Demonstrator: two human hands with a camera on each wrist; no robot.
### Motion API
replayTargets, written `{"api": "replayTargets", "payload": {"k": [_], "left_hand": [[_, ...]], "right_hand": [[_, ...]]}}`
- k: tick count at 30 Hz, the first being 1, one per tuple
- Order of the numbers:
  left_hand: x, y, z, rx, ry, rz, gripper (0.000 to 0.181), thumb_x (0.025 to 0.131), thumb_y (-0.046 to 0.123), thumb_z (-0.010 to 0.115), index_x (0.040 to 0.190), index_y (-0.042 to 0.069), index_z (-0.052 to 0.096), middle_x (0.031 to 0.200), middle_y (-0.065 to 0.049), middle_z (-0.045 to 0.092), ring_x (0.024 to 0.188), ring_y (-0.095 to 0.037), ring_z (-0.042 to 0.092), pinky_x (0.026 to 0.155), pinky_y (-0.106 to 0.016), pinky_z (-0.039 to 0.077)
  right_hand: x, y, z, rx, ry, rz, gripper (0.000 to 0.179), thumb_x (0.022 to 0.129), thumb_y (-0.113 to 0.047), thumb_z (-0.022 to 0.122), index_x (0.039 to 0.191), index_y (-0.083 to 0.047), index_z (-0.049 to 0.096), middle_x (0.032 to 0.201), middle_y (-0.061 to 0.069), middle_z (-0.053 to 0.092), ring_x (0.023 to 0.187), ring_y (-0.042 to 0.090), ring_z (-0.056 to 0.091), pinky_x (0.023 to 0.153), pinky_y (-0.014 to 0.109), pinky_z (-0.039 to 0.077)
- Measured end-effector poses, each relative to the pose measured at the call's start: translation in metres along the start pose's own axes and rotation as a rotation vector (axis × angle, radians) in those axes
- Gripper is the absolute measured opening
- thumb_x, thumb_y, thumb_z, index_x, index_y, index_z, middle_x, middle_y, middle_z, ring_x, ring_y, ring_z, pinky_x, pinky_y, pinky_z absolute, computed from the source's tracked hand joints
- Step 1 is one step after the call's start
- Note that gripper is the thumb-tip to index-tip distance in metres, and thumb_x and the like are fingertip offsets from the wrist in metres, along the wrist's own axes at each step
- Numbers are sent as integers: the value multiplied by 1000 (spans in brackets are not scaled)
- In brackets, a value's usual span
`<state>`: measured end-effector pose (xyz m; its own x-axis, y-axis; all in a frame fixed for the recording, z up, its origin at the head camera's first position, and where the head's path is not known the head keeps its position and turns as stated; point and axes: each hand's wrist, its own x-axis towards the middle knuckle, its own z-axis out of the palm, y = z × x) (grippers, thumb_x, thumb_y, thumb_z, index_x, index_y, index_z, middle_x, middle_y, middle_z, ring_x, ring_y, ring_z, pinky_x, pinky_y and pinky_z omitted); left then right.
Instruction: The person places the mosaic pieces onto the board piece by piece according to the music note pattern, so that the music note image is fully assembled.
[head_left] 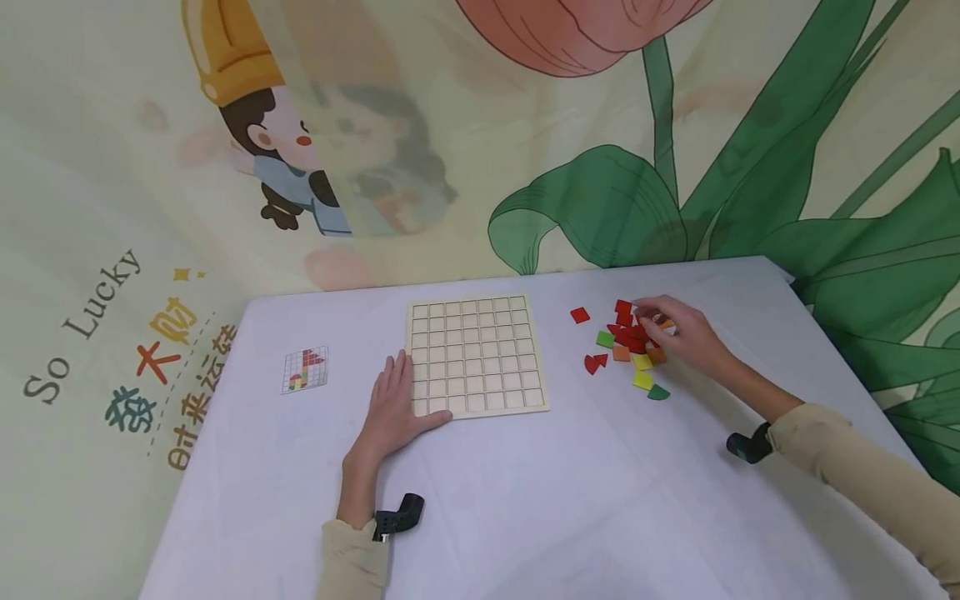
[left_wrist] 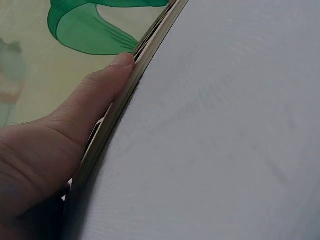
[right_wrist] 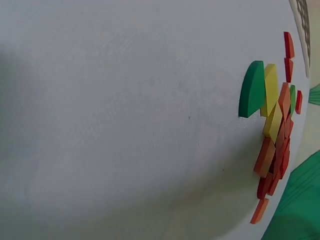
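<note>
In the head view, a pale wooden board (head_left: 476, 358) with a grid of square cells lies on the table. My left hand (head_left: 390, 400) rests at its lower left corner, fingers extended along the left side and thumb along the near edge. The left wrist view shows the thumb (left_wrist: 97, 90) against the board's edge (left_wrist: 117, 112). To the right, my right hand (head_left: 686, 333) is bent over a loose pile of red pieces (head_left: 633, 337). Whether its fingertips pinch one cannot be made out. That hand is outside the right wrist view.
Orange, yellow and green pieces lie around the pile, among them a green rounded piece (head_left: 658, 392) and a yellow square (head_left: 642, 380). A lone red square (head_left: 580, 315) sits nearer the board. Left of the board lies a printed pattern card (head_left: 305, 369) on the white tablecloth (head_left: 525, 500).
</note>
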<state>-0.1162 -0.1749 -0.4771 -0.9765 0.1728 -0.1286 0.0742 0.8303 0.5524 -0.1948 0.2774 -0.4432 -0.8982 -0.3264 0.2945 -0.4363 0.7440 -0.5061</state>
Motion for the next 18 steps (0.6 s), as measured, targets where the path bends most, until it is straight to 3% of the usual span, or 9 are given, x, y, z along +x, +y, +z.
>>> {"api": "replayTargets", "payload": {"k": [3,5,9,18], "left_hand": [[0,0,0,5,-5,-5,118,78,54,73,154,-3,3,164,-18,-2,152,-37,-6,123,-56,4],[0,0,0,2,-11,-12,118,78,55,72,154,-3,3,164,-17,-3,152,-36,-8,123,-55,3],[-1,-1,1,0,-18,-22,119,78,56,72,154,-2,2,164,-16,-3,152,-35,-8,123,-54,2],[0,0,1,-5,2,-15,118,77,56,73,154,-2,4,164,-17,-1,152,-36,-7,123,-54,3]], "right_hand": [[0,-8,3,-38,-103,-47,37,86,-1,68,122,-1,60,112,14,65,98,27,62,78,33,60],[-2,-16,6,-57,-174,-74,37,86,-4,70,122,-2,61,112,13,65,98,25,61,78,40,60],[-5,-33,15,-79,-261,-69,39,85,-12,73,122,-5,62,109,11,64,92,20,61,74,35,60],[1,-48,40,-253,-244,-28,33,78,-30,82,102,-10,72,94,6,65,82,16,59,69,30,57]]}}
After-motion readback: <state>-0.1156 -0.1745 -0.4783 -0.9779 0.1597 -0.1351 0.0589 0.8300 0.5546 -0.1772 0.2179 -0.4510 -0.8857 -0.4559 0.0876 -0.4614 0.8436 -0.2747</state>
